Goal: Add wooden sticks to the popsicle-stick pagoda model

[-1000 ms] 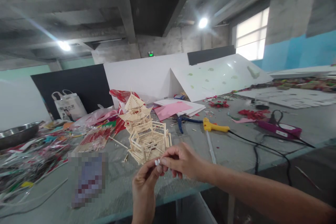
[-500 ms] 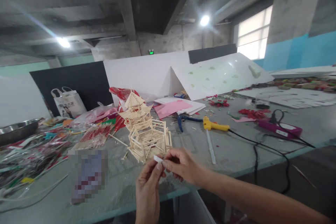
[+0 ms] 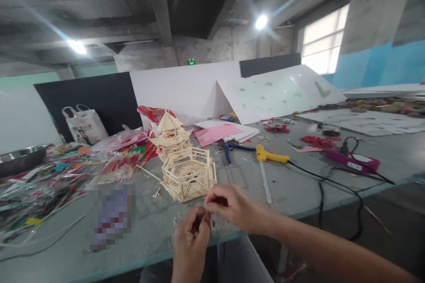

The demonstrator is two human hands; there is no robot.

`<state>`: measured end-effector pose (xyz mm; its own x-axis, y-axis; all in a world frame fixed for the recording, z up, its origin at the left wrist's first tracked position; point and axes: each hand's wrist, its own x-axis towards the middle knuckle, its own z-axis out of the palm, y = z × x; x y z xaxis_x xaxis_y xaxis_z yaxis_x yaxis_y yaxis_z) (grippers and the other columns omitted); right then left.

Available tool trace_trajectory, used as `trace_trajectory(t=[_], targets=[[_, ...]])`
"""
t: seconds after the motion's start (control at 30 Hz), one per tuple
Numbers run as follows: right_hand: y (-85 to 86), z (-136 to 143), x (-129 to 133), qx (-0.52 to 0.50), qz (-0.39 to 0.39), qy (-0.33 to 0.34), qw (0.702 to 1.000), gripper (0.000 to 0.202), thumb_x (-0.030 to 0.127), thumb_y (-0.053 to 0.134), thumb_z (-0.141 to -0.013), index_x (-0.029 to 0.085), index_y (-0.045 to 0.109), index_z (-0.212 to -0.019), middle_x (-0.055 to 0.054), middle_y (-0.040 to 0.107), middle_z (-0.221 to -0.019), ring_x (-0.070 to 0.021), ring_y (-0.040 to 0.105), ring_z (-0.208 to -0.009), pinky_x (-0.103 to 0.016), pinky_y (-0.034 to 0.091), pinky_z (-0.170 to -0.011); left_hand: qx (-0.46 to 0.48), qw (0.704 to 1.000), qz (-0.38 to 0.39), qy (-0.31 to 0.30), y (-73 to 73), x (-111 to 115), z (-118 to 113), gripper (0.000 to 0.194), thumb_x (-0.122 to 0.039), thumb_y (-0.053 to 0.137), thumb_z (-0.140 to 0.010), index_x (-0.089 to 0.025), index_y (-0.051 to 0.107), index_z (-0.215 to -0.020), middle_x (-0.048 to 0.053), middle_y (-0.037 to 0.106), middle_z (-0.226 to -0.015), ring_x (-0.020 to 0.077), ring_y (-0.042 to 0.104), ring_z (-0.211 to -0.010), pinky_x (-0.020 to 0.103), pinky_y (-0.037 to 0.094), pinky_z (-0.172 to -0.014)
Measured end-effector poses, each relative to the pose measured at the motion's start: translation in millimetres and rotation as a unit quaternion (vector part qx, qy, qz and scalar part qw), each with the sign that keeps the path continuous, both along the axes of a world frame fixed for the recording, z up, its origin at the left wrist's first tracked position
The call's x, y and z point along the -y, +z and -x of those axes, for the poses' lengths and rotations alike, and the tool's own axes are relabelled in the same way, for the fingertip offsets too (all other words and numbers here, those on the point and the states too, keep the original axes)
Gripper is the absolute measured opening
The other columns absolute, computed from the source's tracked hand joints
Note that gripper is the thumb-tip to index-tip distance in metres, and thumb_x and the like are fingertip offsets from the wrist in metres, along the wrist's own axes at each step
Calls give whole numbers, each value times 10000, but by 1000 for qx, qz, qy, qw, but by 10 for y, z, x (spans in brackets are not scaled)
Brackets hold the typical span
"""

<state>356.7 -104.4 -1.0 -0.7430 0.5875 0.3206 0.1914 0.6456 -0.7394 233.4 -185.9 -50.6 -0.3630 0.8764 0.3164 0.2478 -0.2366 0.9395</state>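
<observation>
My left hand point(image 3: 191, 241) is closed in a pinch near the table's front edge. Its fingertips meet those of my right hand point(image 3: 234, 208), which is pinched too. Between them a small white strip point(image 3: 211, 221) shows as a thin sliver; fingers cover most of it, and its material is unclear. Just beyond the hands stands a model pagoda point(image 3: 172, 141) of thin wooden sticks, with tiered roofs behind a railed hexagonal base point(image 3: 189, 174). Neither hand touches the model.
To the right lie a yellow glue gun point(image 3: 270, 154) with a black cord, blue-handled pliers point(image 3: 229, 152) and a purple power strip point(image 3: 352, 161). Plastic-wrapped sticks point(image 3: 122, 163) and a metal bowl point(image 3: 21, 159) crowd the left. Pink paper point(image 3: 217, 133) lies behind.
My fingers have turned the white strip, so its broad face no longer shows, only a thin edge. Both hands have stayed close together in front of the model.
</observation>
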Motion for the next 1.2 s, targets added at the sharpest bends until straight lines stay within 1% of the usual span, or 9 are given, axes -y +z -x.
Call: trace_trajectory(t=[0.17, 0.3, 0.37, 0.47, 0.53, 0.6, 0.87, 1.0, 1.2], targets=[[-136, 27, -105, -1, 229, 59, 972, 268, 402, 561, -759, 136, 528, -752, 47, 476, -500, -58, 420, -385, -167, 354, -374, -31, 999, 5, -10, 27, 31, -53, 251, -358, 500, -783, -165, 567, -636, -32, 462, -536, 103, 380, -519, 206, 304, -502], [-191, 14, -131, -49, 350, 87, 931, 399, 529, 543, -734, 134, 510, -783, 12, 520, -615, -78, 475, -443, -199, 412, -380, -50, 998, 19, -23, -15, 14, 20, 270, -389, 495, -791, -160, 573, -672, -26, 467, -560, 104, 369, -530, 207, 295, -501], [-176, -18, -107, -42, 321, 78, 943, 402, 528, 515, -761, 135, 516, -842, 3, 526, -664, -83, 481, -478, -199, 409, -389, -72, 997, 24, -27, -42, 5, 63, 280, -396, 479, -802, -158, 576, -690, -25, 464, -567, 105, 379, -535, 206, 302, -505], [-150, -65, -38, 12, 149, 27, 988, 263, 397, 527, -799, 134, 543, -813, 18, 501, -627, -78, 450, -529, -185, 373, -458, -107, 994, 23, -32, -82, 9, 85, 293, -399, 458, -820, -157, 590, -720, -17, 483, -582, 112, 413, -551, 209, 330, -521], [-161, -74, 13, 30, 40, -8, 999, 182, 304, 515, -818, 133, 552, -767, 22, 490, -621, -79, 434, -575, -188, 341, -509, -107, 994, 14, -27, -106, 26, 73, 294, -407, 457, -826, -159, 605, -772, -7, 520, -604, 117, 442, -561, 211, 355, -531], [-206, -59, 57, 23, -7, -27, 999, 156, 259, 491, -832, 132, 541, -756, 23, 486, -635, -81, 421, -602, -193, 318, -530, -98, 995, 5, -18, -124, 52, 63, 291, -413, 466, -827, -163, 614, -830, -2, 548, -619, 121, 467, -563, 211, 378, -535], [-314, -15, 162, -1, 0, 4, 1000, 183, 323, 484, -856, 150, 541, -842, 24, 511, -683, -81, 427, -607, -189, 306, -530, -206, 978, -21, 0, -117, 142, 197, 206, -354, 482, -833, -205, 608, -767, -17, 592, -626, 114, 516, -566, 203, 390, -575], [-363, -15, 182, -11, -22, -22, 999, 183, 295, 468, -864, 155, 505, -753, 29, 488, -643, -83, 415, -595, -198, 290, -531, -254, 966, -49, 9, -126, 155, 194, 203, -305, 468, -843, -208, 584, -708, -11, 596, -637, 117, 551, -604, 204, 398, -622], [-542, 18, 204, -70, -13, -82, 994, 251, 348, 381, -908, 171, 437, -740, 24, 476, -634, -100, 434, -607, -221, 314, -569, -176, 984, -19, -15, -92, 135, 152, 208, -373, 484, -832, -227, 632, -839, -16, 643, -672, 121, 576, -592, 199, 423, -582]])
